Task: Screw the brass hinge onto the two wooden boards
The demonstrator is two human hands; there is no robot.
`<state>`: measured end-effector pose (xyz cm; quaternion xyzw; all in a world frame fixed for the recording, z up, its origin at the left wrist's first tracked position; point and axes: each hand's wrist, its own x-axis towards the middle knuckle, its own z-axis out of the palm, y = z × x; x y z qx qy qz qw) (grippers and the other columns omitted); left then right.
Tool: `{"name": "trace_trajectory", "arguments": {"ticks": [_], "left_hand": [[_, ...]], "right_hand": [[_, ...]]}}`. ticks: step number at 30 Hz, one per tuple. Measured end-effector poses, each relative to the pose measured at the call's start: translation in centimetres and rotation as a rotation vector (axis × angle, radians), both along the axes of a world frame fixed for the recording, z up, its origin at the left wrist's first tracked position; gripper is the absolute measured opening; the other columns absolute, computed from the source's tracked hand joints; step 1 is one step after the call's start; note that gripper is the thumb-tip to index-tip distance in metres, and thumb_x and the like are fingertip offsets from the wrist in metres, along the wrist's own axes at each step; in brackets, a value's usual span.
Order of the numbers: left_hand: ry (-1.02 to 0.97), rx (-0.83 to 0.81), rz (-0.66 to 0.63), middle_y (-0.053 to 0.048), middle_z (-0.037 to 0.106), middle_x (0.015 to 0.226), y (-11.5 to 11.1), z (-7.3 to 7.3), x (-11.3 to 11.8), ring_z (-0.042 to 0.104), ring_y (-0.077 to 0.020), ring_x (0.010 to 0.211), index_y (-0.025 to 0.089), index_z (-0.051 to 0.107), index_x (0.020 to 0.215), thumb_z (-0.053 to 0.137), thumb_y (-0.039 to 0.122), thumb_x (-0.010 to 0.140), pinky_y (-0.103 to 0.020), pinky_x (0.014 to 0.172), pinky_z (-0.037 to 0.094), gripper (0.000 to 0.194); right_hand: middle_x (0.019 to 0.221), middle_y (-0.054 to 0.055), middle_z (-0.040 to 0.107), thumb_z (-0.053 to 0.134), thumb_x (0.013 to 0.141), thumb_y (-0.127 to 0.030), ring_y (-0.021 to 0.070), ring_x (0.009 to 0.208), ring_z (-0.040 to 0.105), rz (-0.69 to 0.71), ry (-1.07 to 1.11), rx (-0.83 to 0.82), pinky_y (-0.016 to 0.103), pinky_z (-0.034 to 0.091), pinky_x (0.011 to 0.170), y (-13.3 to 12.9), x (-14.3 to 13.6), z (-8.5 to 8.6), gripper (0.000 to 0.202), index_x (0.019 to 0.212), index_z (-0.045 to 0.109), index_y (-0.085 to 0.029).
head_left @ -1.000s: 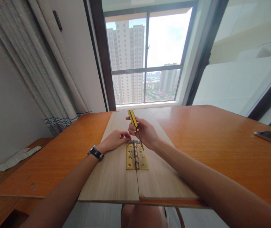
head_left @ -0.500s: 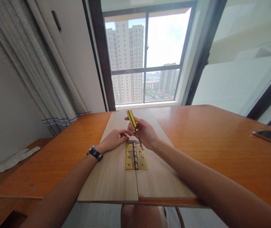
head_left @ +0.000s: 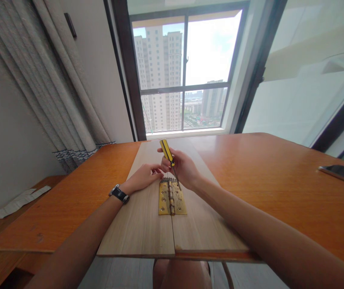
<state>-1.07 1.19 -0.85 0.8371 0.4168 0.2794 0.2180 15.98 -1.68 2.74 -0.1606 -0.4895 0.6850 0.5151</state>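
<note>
A brass butt hinge (head_left: 164, 200) lies flat across the seam of two pale wooden boards (head_left: 141, 224), its knuckle along the seam. Several small dark screws (head_left: 168, 180) are lined up across its far end. My right hand (head_left: 185, 166) grips a yellow and black screwdriver (head_left: 166, 151), handle up and leaning away. The shaft slants down over the hinge's right leaf, its tip by the far hole; whether it touches a screw is unclear. My left hand (head_left: 146, 175), with a watch at the wrist, rests on the left board, fingertips bent together beside the screws. What they pinch, if anything, is hidden.
The boards lie on an orange-brown wooden table (head_left: 268, 172). A phone (head_left: 342, 176) is at its right edge. White paper strips (head_left: 21, 202) lie on a lower surface at left, below a grey curtain (head_left: 54, 92). A window (head_left: 185, 72) stands behind the table.
Almost nothing differs. Both hands, the screwdriver and the hinge keep their places; the whole view has shifted very slightly.
</note>
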Motion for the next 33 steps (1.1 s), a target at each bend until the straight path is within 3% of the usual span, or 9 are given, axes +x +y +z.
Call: {"name": "trace_trajectory", "arguments": {"ticks": [33], "left_hand": [[0.026,-0.005,-0.010,-0.002,0.072,0.082,-0.30,0.31,0.09,0.059,-0.0152,0.073,0.017,0.073,0.096,0.057,0.025,0.085,-0.026,0.072,0.043,0.021]], "right_hand": [[0.055,-0.005,0.042,0.054,0.086,-0.038,0.0115,0.051,0.038,0.017,0.026,0.017,0.026,0.025,0.050,0.36,0.11,-0.36,0.029,0.099,0.061,-0.014]]}}
